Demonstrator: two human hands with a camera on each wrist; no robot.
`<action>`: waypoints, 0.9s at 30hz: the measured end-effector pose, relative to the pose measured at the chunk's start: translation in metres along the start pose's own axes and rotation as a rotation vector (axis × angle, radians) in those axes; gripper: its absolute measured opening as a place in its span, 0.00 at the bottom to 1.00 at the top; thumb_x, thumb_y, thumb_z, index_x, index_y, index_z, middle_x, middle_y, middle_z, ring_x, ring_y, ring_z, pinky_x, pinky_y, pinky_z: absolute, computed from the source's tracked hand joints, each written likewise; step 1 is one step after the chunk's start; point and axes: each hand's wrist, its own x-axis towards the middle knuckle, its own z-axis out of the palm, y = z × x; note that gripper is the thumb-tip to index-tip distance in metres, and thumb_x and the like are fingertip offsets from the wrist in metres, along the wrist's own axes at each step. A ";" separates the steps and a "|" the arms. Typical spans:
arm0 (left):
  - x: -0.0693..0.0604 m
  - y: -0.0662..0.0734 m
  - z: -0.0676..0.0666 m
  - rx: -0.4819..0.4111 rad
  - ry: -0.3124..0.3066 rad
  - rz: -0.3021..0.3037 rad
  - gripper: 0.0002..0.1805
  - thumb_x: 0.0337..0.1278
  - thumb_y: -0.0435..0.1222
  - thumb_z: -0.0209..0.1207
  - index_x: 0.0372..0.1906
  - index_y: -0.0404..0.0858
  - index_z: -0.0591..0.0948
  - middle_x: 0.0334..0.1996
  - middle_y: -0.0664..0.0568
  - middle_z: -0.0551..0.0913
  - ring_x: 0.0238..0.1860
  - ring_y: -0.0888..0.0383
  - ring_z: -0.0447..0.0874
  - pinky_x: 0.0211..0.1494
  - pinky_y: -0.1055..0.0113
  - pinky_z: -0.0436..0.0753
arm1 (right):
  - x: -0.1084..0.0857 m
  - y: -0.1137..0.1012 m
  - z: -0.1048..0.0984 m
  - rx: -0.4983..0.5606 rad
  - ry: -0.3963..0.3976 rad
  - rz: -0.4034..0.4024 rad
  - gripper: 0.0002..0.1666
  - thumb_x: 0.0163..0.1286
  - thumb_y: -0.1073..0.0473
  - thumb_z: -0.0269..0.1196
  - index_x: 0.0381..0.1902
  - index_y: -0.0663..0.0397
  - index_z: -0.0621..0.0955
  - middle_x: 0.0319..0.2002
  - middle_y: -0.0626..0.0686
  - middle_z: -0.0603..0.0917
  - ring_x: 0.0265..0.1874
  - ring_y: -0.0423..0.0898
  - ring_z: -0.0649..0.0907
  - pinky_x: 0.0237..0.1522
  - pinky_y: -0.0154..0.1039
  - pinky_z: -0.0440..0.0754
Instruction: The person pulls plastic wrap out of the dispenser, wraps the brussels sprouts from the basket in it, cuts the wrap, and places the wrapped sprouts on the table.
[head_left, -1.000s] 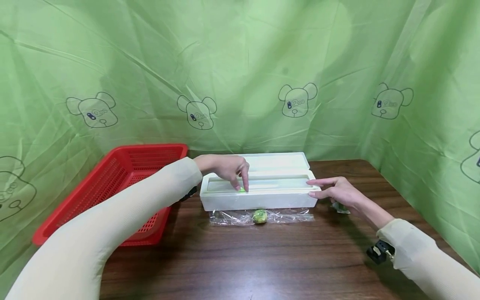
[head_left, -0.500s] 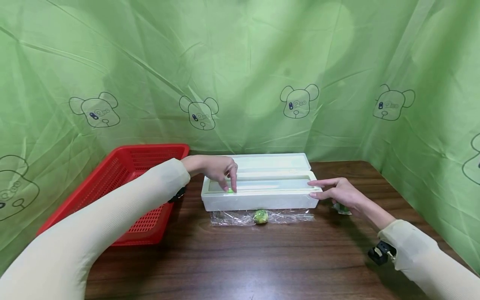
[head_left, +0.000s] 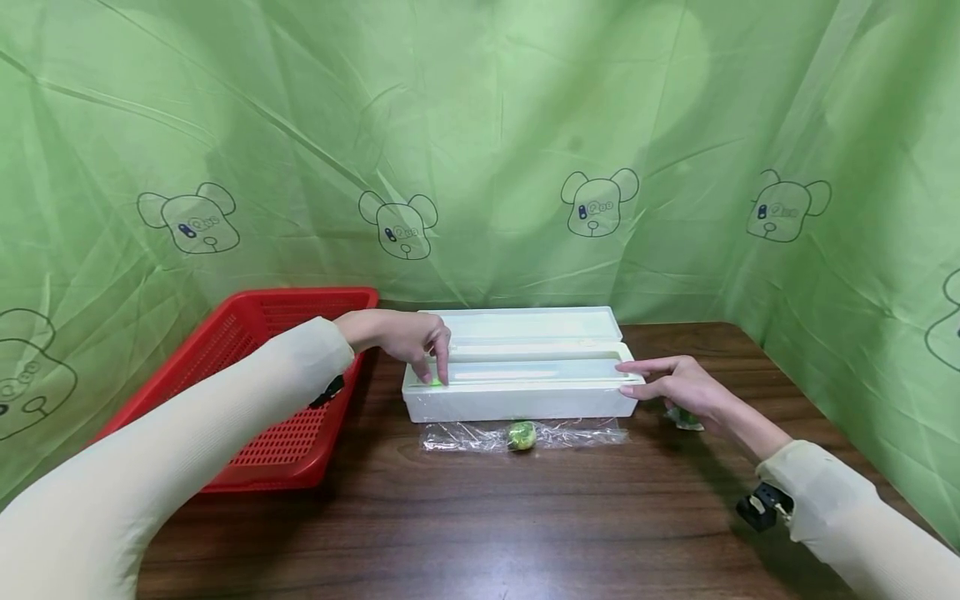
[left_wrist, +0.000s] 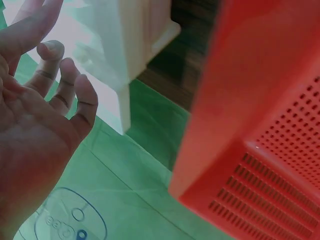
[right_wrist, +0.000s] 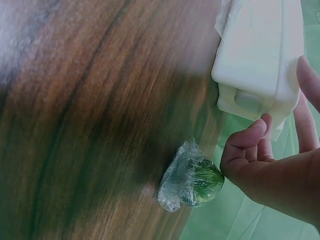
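Note:
A long white cling film dispenser (head_left: pixel 517 403) stands mid-table with its lid (head_left: pixel 536 323) folded back. My left hand (head_left: pixel 411 337) pinches a small green slide cutter (head_left: pixel 435 382) near the left end of the front edge. In the left wrist view the contact is out of sight. My right hand (head_left: pixel 681 385) grips the dispenser's right end, thumb at the front and a finger on top. From the front hangs a sheet of cling film (head_left: pixel 461 437) onto the table, with a small round green vegetable (head_left: pixel 521 435) on it, like a Brussels sprout.
A red perforated basket (head_left: pixel 300 450) stands left of the dispenser, under my left forearm. Beneath my right hand lies another green vegetable wrapped in film (right_wrist: pixel 202 182). A green printed curtain (head_left: pixel 480 125) rises behind the brown wooden table (head_left: pixel 480 517).
My left hand has slid left along the dispenser's front edge with the slide cutter, from near the middle to the left end. The right hand keeps its place on the right end.

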 end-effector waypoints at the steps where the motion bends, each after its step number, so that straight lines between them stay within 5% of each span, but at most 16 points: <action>1: -0.002 -0.001 0.000 0.000 0.001 -0.006 0.12 0.53 0.24 0.74 0.40 0.42 0.94 0.36 0.53 0.81 0.42 0.55 0.69 0.47 0.65 0.70 | 0.000 0.000 0.000 0.001 0.000 0.002 0.38 0.63 0.47 0.78 0.69 0.49 0.82 0.71 0.62 0.75 0.20 0.39 0.67 0.23 0.37 0.69; 18: -0.021 -0.014 0.002 -0.012 0.004 -0.077 0.14 0.51 0.22 0.73 0.39 0.41 0.94 0.34 0.52 0.82 0.32 0.62 0.68 0.36 0.70 0.69 | -0.003 -0.002 0.002 0.006 -0.007 -0.013 0.38 0.63 0.47 0.78 0.69 0.50 0.82 0.70 0.64 0.75 0.18 0.38 0.66 0.22 0.38 0.72; 27: -0.027 -0.009 -0.001 -0.049 -0.031 -0.105 0.13 0.59 0.22 0.69 0.44 0.39 0.93 0.26 0.53 0.81 0.28 0.63 0.66 0.34 0.69 0.69 | -0.002 -0.003 0.002 -0.018 -0.001 -0.018 0.38 0.63 0.46 0.78 0.69 0.50 0.83 0.67 0.61 0.79 0.17 0.38 0.65 0.22 0.39 0.72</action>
